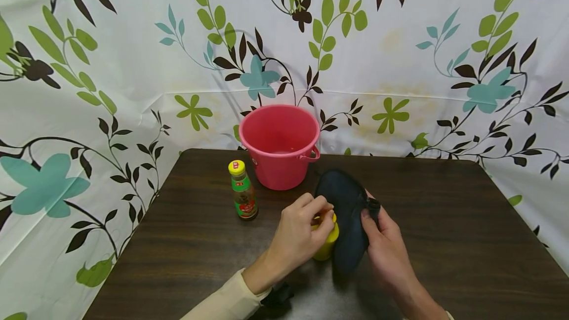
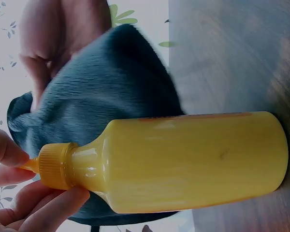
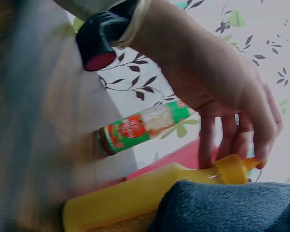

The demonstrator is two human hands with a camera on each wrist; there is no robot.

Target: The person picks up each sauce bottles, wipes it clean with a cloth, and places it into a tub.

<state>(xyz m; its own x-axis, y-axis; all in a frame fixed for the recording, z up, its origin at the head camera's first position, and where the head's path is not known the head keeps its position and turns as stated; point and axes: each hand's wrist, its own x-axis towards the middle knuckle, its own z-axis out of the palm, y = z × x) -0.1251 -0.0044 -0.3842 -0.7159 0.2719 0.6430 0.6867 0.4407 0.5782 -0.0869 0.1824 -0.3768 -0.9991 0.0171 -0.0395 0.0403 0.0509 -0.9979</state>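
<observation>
A yellow squeeze bottle (image 1: 326,247) stands upright on the table, its base on the wood. My left hand (image 1: 297,228) pinches the pointed nozzle between thumb and finger, while other fingers touch the ribbed cap (image 2: 57,166). To the right of the bottle, a dark blue fleecy cloth (image 1: 344,221), shaped like an eye mask, hangs from my right hand (image 1: 387,246). The thumb presses on its near edge, beside a black bit; the other fingers are hidden behind it. In the left wrist view the cloth (image 2: 111,92) overlaps the bottle from behind.
A pink bucket (image 1: 284,174) stands near the table's back edge. Left of it is a glass sauce bottle (image 1: 244,194) with a yellow lid and green-and-red label. The dark wooden table (image 1: 444,221) meets a leaf-patterned cloth backdrop (image 1: 378,53).
</observation>
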